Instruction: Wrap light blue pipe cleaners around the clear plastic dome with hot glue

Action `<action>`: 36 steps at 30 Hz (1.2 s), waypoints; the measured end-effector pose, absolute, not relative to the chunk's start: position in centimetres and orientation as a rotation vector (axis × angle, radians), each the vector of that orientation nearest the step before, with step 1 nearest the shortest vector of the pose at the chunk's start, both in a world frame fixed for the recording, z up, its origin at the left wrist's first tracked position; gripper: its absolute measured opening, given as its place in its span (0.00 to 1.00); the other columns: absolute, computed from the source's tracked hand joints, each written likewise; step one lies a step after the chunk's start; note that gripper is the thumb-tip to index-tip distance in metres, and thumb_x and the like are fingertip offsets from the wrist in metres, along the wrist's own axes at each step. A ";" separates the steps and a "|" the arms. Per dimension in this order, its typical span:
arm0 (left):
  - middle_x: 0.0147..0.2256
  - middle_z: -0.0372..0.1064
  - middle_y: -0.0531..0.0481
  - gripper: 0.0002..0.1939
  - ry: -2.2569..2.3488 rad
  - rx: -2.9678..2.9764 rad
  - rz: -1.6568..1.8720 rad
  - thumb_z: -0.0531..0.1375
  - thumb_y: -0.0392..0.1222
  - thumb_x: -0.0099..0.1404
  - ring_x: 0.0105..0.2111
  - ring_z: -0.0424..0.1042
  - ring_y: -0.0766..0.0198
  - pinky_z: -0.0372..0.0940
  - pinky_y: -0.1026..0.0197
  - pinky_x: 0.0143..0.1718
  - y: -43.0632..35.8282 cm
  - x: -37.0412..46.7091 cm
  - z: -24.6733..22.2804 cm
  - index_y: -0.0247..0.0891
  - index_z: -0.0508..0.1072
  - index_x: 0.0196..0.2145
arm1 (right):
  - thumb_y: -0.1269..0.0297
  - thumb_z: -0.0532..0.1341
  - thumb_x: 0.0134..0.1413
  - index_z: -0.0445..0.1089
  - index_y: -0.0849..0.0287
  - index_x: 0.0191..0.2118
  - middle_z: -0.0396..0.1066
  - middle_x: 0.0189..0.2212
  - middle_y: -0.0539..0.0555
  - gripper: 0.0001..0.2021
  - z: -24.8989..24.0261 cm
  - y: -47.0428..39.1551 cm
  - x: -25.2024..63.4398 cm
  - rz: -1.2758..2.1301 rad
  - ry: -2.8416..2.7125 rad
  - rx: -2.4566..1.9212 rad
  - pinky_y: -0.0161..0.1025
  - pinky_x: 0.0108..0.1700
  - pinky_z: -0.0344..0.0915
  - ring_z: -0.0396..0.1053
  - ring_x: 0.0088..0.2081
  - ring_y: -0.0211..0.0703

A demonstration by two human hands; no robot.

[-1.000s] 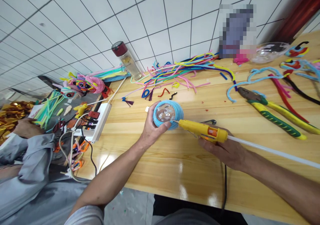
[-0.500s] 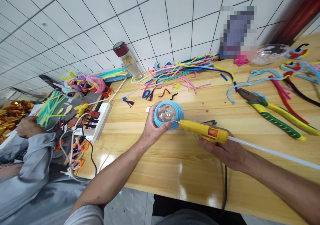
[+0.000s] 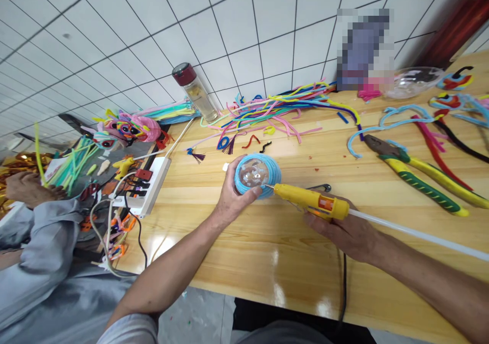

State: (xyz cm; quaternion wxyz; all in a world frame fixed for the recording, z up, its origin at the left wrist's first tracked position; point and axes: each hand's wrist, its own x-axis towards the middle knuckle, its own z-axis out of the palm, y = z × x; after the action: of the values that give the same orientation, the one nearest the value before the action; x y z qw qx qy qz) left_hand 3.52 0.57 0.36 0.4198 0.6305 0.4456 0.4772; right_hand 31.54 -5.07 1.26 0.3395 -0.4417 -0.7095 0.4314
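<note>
My left hand (image 3: 233, 194) is closed round the side of a clear plastic ball (image 3: 252, 172) with light-blue pipe cleaner (image 3: 274, 173) wound about it, the thumb along the near edge. A yellow glue gun (image 3: 311, 200) is in my right hand (image 3: 346, 227), its metal tip at the blue winding close to my left thumb. From the gun's back end sticks a long white glue stick (image 3: 412, 234). Whether glue is flowing is too small to tell. Beyond the ball lie short red (image 3: 251, 141) and black pipe cleaner pieces (image 3: 265, 146) and small tassels (image 3: 196, 156).
Green-and-yellow pliers (image 3: 416, 173) lie to the right among loose pipe cleaners. Along the tiled wall are a pipe cleaner heap (image 3: 275, 105) and a glass bottle (image 3: 195, 92). A white power strip (image 3: 156, 186) with cords sits left, near a co-worker's hand (image 3: 34, 189).
Both my hands, the ball and the glue gun look unmoved. At the left, the co-worker's hand has shifted left, and the yellow-green pipe cleaner there has swung from level to upright.
</note>
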 end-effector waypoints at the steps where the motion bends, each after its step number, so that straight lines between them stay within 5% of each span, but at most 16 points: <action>1: 0.60 0.72 0.39 0.47 1.121 1.581 1.195 0.74 0.65 0.57 0.58 0.77 0.47 0.74 0.47 0.60 0.6 3.5 0.4 0.43 0.62 0.65 | 0.47 0.59 0.68 0.68 0.53 0.33 0.68 0.26 0.49 0.16 1.2 -5.1 31.5 1.119 -1.850 -1.149 0.41 0.31 0.66 0.66 0.27 0.42; 25: 0.61 0.72 0.40 0.47 1.128 1.503 1.196 0.74 0.65 0.56 0.60 0.75 0.47 0.70 0.47 0.64 1.0 3.4 0.2 0.43 0.63 0.66 | 0.46 0.61 0.70 0.71 0.53 0.37 0.71 0.31 0.52 0.16 1.2 -5.3 31.8 1.118 -1.796 -1.004 0.43 0.35 0.70 0.70 0.32 0.46; 31: 0.59 0.74 0.39 0.48 1.106 1.400 1.347 0.75 0.65 0.53 0.59 0.76 0.46 0.71 0.45 0.62 2.0 3.6 0.7 0.42 0.65 0.64 | 0.46 0.61 0.71 0.72 0.51 0.46 0.74 0.37 0.53 0.14 0.6 -6.1 32.4 1.013 -1.635 -1.127 0.44 0.41 0.74 0.75 0.39 0.48; 36: 0.58 0.74 0.42 0.46 1.099 1.277 1.772 0.72 0.70 0.55 0.59 0.76 0.47 0.71 0.45 0.62 2.8 -0.1 6.3 0.45 0.67 0.63 | 0.50 0.61 0.70 0.66 0.52 0.56 0.75 0.40 0.53 0.16 2.7 -5.2 31.1 0.686 -1.914 -1.319 0.47 0.42 0.73 0.74 0.37 0.50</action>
State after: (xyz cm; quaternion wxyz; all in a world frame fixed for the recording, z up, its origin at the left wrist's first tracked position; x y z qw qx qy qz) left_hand -0.08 2.80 6.30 0.3412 0.4910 0.4225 0.6812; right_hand 31.10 -5.15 2.70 0.3514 -0.5097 -0.7393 0.2650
